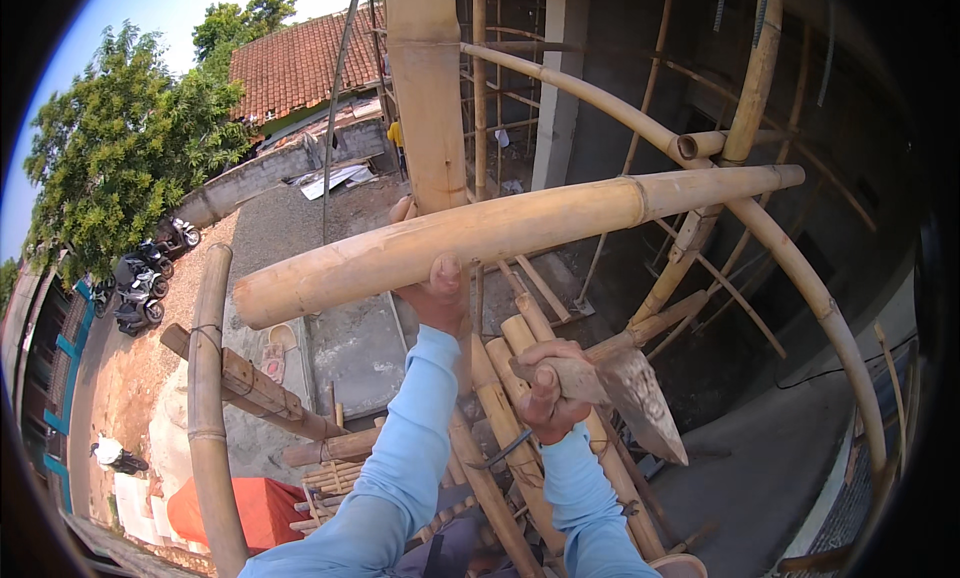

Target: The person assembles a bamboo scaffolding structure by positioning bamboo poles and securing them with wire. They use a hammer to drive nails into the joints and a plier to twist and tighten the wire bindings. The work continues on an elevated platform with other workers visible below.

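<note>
A thick, pale bamboo pole (540,218) lies slantwise across the middle, its near-left end cut off square. My left hand (435,288) grips it from below, with the thumb on the near side and fingertips showing over the far edge. Lower and to the right, my right hand (550,398) is closed round the stout handle of a broad-bladed hand tool (645,408). Its grey, stained blade points down to the right, apart from the pole. Whether it is a chopping knife or a trowel I cannot tell. Behind the pole stands a wide wooden post (428,108).
Bamboo scaffolding surrounds me: an upright pole (208,408) at left, a curved pole (800,268) at right, and several lashed poles (500,408) below. Far beneath lie the ground, an orange tarp (235,513) and parked motorbikes (140,283). A person (396,138) stands beyond the post.
</note>
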`<state>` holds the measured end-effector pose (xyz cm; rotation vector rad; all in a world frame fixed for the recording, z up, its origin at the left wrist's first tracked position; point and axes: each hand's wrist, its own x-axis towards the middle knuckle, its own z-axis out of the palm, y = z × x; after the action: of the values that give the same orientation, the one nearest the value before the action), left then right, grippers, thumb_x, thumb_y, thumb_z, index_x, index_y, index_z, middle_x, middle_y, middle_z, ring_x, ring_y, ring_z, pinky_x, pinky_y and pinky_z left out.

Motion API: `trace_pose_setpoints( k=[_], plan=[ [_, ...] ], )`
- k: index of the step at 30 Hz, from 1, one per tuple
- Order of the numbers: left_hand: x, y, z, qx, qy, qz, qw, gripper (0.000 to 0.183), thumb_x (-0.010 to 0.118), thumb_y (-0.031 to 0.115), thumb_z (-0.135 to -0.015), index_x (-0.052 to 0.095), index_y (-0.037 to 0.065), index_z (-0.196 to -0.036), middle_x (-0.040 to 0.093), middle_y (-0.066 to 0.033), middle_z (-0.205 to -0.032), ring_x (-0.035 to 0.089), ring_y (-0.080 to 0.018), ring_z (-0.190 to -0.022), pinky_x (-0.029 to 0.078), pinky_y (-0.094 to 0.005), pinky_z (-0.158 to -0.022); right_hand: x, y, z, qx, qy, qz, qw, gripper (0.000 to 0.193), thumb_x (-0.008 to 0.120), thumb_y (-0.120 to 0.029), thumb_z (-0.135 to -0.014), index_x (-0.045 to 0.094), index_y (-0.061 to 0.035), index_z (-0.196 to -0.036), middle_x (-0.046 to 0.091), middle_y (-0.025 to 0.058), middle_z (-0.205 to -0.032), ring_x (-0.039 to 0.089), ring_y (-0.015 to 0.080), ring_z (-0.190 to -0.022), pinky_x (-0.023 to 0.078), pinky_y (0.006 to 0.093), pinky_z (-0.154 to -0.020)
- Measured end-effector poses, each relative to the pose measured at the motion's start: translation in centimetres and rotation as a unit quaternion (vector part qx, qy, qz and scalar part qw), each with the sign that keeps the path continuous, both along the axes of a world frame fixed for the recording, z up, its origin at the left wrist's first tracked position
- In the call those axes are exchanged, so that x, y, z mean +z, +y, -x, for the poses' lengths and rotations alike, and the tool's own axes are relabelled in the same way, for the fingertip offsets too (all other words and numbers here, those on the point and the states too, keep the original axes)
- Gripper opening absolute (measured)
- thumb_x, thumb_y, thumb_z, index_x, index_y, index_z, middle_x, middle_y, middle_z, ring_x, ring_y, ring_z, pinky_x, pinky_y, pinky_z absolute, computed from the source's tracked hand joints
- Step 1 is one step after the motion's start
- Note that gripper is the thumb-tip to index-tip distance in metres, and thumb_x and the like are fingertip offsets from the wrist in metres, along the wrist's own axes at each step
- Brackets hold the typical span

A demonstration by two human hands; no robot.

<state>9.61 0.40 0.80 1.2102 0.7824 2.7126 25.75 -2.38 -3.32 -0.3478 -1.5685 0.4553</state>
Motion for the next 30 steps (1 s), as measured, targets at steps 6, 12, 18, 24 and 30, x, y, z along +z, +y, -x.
trace_pose_setpoints(
  k=[6,12,18,24,30],
  plan=[
    [0.2,-1.3,-1.3,-0.006,-0.002,0.041,0.999,0.114,0.082,0.063,-0.072,0.029,0.000,-0.152,0.050,-0.0149,-0.136,0.054,-0.0251,-0.125,0.045,-0.0411,-0.109,-2.9,0.8,1.1,-0.093,-0.148,0.007,0.985,0.028,0.074,-0.018,-0.089,0.061,0.0040,-0.102,0.070,0.0199,-0.083,0.068,0.0362,-0.067,0.055,0.0414,-0.064],
    [1.2,-4.4,-1.6,-0.005,-0.005,0.152,0.988,0.105,0.071,0.062,-0.083,0.026,0.002,-0.155,0.046,-0.0142,-0.139,0.050,-0.0259,-0.128,0.040,-0.0421,-0.111,-4.3,-2.0,-1.1,-0.006,-0.115,0.078,0.990,0.025,0.070,-0.014,-0.092,0.068,0.0062,-0.107,0.070,0.0216,-0.094,0.071,0.0349,-0.079,0.055,0.0399,-0.066],
    [3.8,-10.1,-3.2,-0.034,0.055,0.395,0.916,0.074,0.065,0.042,-0.097,0.043,-0.010,-0.144,0.052,-0.0208,-0.141,0.052,-0.0288,-0.132,0.040,-0.0410,-0.112,-3.1,-3.3,-3.8,0.044,-0.100,0.283,0.953,0.034,0.070,-0.018,-0.092,0.067,0.0046,-0.116,0.072,0.0201,-0.103,0.072,0.0318,-0.096,0.056,0.0404,-0.082],
    [10.4,-15.6,-4.7,0.159,0.133,0.248,0.946,0.037,0.061,0.004,-0.098,0.055,-0.007,-0.132,0.068,-0.0203,-0.117,0.068,-0.0259,-0.108,0.053,-0.0366,-0.099,-1.7,-4.3,-3.3,0.080,-0.048,0.317,0.944,0.042,0.067,-0.033,-0.097,0.062,0.0028,-0.119,0.070,0.0107,-0.086,0.069,0.0206,-0.078,0.055,0.0349,-0.068],
    [15.1,-9.6,2.5,0.268,0.315,0.553,0.723,0.083,0.065,0.053,-0.094,0.036,0.005,-0.155,0.067,-0.0238,-0.127,0.069,-0.0359,-0.109,0.051,-0.0436,-0.096,4.0,-1.4,-5.5,0.139,0.366,0.468,0.792,0.033,0.049,-0.038,-0.107,0.048,-0.0060,-0.114,0.057,0.0065,-0.078,0.063,0.0156,-0.064,0.052,0.0298,-0.052]
  ],
)
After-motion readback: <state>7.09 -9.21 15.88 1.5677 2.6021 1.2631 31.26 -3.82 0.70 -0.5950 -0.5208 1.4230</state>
